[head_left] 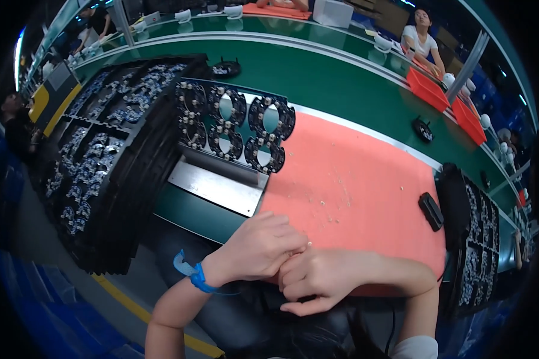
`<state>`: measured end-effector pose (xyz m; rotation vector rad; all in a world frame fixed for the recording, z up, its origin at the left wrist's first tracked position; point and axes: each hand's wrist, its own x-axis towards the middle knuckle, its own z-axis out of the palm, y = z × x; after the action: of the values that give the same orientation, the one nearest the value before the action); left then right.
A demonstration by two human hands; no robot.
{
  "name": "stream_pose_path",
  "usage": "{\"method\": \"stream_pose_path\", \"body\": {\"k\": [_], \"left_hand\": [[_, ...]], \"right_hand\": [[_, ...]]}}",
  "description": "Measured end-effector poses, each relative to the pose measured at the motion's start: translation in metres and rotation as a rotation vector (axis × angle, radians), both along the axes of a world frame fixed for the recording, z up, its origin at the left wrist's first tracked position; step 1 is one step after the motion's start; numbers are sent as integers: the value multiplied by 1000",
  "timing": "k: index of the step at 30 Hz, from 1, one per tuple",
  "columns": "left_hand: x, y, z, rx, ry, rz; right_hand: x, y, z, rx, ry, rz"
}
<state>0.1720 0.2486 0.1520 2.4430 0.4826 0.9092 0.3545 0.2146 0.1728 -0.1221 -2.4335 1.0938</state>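
Observation:
My left hand (260,246), with a blue wrist strap (193,274) round its wrist, meets my right hand (320,275) at the near edge of the pink mat (365,173). Both hands have curled fingers and their fingertips touch. A tiny pale speck shows where they meet, but what they hold, if anything, is hidden. Beyond my left hand, a panel of black ring-shaped circuit boards (227,128) rests over a silver metal plate (215,184). Small pale crumbs (323,203) lie scattered over the mat.
A tall stack of black trays with circuit boards (102,149) stands at the left. More such trays (480,239) are at the right, near a small black case (431,211). A green conveyor belt (329,84) crosses behind, carrying black round parts (423,129). People sit beyond it near red trays (428,88).

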Motion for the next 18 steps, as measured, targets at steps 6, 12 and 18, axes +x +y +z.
{"method": "stream_pose_path", "body": {"k": [6,12,18], "left_hand": [[-30,28,2,27,-181,576],[-38,37,-12,152,94,840],[-38,35,-21,138,236,832]], "right_hand": [[-21,65,62,681,-59,-535],[-61,170,75,877,-231,-1100],[-45,223,46,492,-474,-1033]]}}
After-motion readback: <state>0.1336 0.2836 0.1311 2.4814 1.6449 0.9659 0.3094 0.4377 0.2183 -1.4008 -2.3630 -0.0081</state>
